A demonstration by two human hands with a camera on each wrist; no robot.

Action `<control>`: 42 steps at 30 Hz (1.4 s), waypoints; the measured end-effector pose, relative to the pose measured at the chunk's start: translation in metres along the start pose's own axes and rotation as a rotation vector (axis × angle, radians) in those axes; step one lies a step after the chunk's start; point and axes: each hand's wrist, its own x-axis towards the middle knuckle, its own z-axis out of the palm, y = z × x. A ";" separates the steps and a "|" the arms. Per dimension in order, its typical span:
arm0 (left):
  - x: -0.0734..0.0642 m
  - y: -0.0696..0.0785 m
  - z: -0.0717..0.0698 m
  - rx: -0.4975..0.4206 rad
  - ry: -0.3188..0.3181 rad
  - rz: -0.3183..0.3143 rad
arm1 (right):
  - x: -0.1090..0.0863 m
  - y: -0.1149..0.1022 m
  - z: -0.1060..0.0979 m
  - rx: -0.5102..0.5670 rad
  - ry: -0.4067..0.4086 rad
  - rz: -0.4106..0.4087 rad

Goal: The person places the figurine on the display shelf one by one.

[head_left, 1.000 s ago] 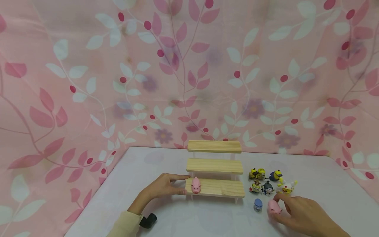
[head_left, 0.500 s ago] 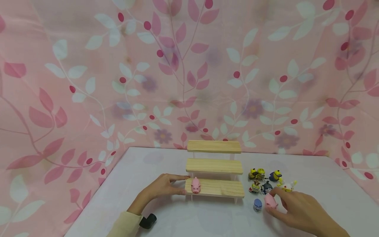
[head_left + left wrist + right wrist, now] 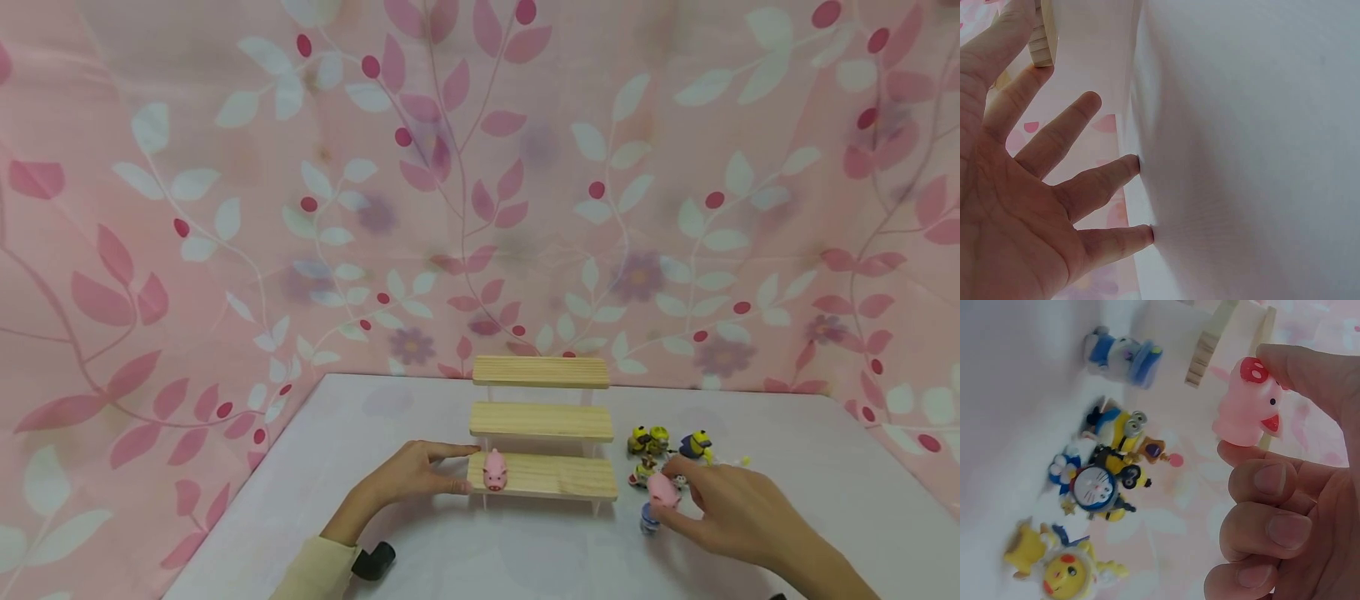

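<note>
In the head view my left hand [image 3: 420,475] reaches the left end of the lowest board of a three-step wooden display stand [image 3: 555,478], thumb near the front corner and forefinger near the back one. Its fingers look straight and spread in the left wrist view, the forefinger touching the wooden board [image 3: 1041,44]. A pink toy pig [image 3: 495,472] sits on that lowest board, near its left end. My right hand [image 3: 742,504] pinches a second pink toy pig [image 3: 1247,403] between thumb and forefinger, above the table. Just below this pig stands a small blue-capped figurine [image 3: 648,521].
Several small figurines cluster right of the stand, among them a minion [image 3: 1124,430], a Doraemon [image 3: 1093,487] and a yellow figure in a white hood [image 3: 1066,575]. The white table [image 3: 420,550] meets a pink leaf-patterned cloth [image 3: 525,208] behind.
My right hand has lifted the second toy pig off the table and moved it left, over toward the blue-capped figurine. The left hand and the pig on the stand have stayed put.
</note>
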 end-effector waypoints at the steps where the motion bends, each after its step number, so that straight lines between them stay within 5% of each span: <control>1: 0.000 0.000 0.000 -0.001 -0.001 -0.001 | 0.002 -0.002 0.000 0.007 0.003 -0.005; 18: 0.001 -0.001 0.000 0.024 -0.007 -0.008 | 0.034 -0.022 0.012 0.087 0.045 -0.128; 42: 0.001 -0.002 0.001 0.004 -0.007 0.004 | 0.069 -0.049 0.038 0.153 -0.072 -0.125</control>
